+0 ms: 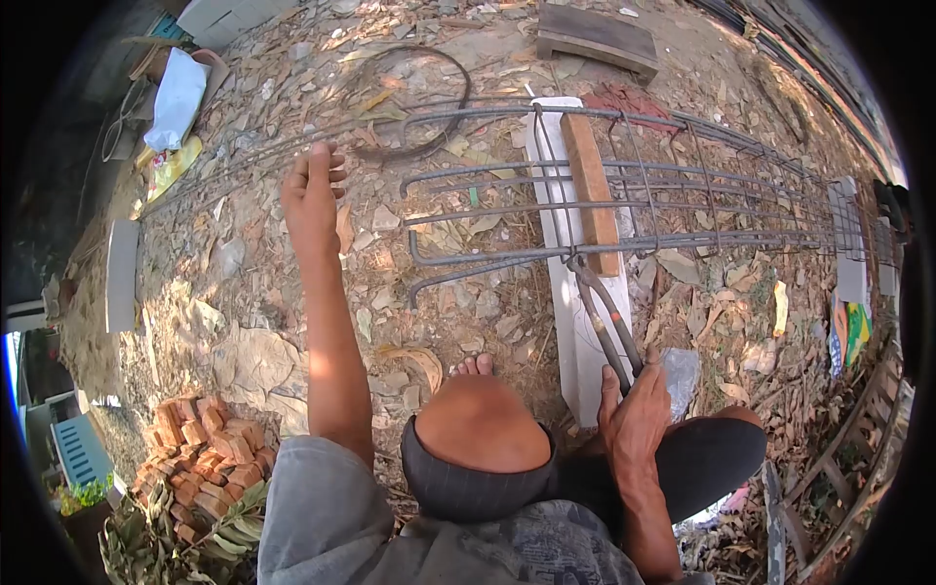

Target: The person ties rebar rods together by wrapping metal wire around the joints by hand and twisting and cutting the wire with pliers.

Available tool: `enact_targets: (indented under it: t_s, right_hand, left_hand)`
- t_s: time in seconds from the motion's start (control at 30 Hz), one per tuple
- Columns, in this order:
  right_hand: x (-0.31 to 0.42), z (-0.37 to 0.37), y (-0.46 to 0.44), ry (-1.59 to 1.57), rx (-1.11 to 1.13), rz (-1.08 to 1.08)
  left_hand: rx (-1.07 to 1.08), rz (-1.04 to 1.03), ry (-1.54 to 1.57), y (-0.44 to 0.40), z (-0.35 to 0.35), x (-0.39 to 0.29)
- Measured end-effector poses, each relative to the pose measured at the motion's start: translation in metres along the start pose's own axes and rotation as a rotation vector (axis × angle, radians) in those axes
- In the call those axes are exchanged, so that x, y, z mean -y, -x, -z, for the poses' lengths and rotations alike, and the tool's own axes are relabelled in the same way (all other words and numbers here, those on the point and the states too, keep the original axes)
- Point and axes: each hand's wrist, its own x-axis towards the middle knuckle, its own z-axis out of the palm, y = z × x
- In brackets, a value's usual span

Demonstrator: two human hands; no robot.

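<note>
My right hand [636,409] is closed round the handles of dark pincers [609,322], whose jaws meet the lower bar of a rebar cage [721,239] at a stirrup. The cage lies across a white block [577,341] and a wooden piece [589,190], its bent bar ends pointing left. My left hand [314,190] is raised left of those ends, above the ground. Its fingers are partly curled and apart, and nothing shows in them. Near it lies a loop of dark wire [466,88].
A wooden plank [597,44] lies beyond the cage. Broken bricks [200,453] are heaped at the lower left. A grey block [122,276] and a light blue bag [178,97] are at the left. Another block [848,244] supports the cage's far right.
</note>
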Motion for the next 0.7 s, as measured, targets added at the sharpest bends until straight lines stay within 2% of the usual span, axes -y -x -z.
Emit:
enact_targets:
  t_s: [0.07,0.13,0.17,0.2,0.27,0.3,0.37,0.4,0.43,0.5,0.6,0.67,0.7]
  right_hand:
    - [-0.001,-0.011,0.0,-0.094,0.111,-0.052]
    - [-0.004,-0.017,0.004,-0.179,0.221,-0.128]
    - [-0.007,-0.015,0.0,-0.61,0.528,-0.27]
    - [-0.009,-0.014,-0.004,-0.948,0.802,-0.529]
    - [-0.028,-0.026,0.003,-1.995,1.171,-0.774]
    - [-0.027,-0.021,0.001,-1.786,1.083,-0.733]
    - [-0.014,-0.018,-0.002,-1.377,0.92,-0.651]
    - [-0.012,-0.017,-0.001,-1.319,0.951,-0.61]
    - [-0.017,-0.014,-0.006,-1.254,0.947,-0.569]
    - [-0.024,-0.014,-0.007,-1.478,1.048,-0.683]
    - [-0.028,-0.037,-0.001,-1.674,1.097,-0.725]
    - [-0.024,-0.031,-0.002,-1.502,1.079,-0.676]
    - [-0.021,-0.024,0.002,-1.181,0.852,-0.519]
  left_hand:
    - [0.064,-0.078,-0.011,0.054,-0.005,-0.008]
    - [0.288,0.016,-0.059,0.108,-0.018,-0.013]
    - [0.404,-0.022,-0.069,0.13,-0.027,-0.012]
    - [0.523,-0.063,-0.071,0.146,-0.038,-0.009]
    - [0.789,0.141,-0.038,0.164,-0.059,-0.003]
    - [0.913,0.236,-0.027,0.169,-0.067,0.002]
    - [1.025,0.321,-0.18,0.177,-0.08,0.023]
    - [1.092,0.353,-0.257,0.181,-0.089,0.027]
    - [1.171,0.555,-0.141,0.182,-0.096,0.02]
    - [1.281,0.722,0.295,0.188,-0.116,0.044]
    - [1.262,0.969,0.595,0.198,-0.152,0.034]
    - [1.11,1.123,0.658,0.208,-0.158,0.022]
    - [1.054,1.156,0.675,0.212,-0.159,0.031]
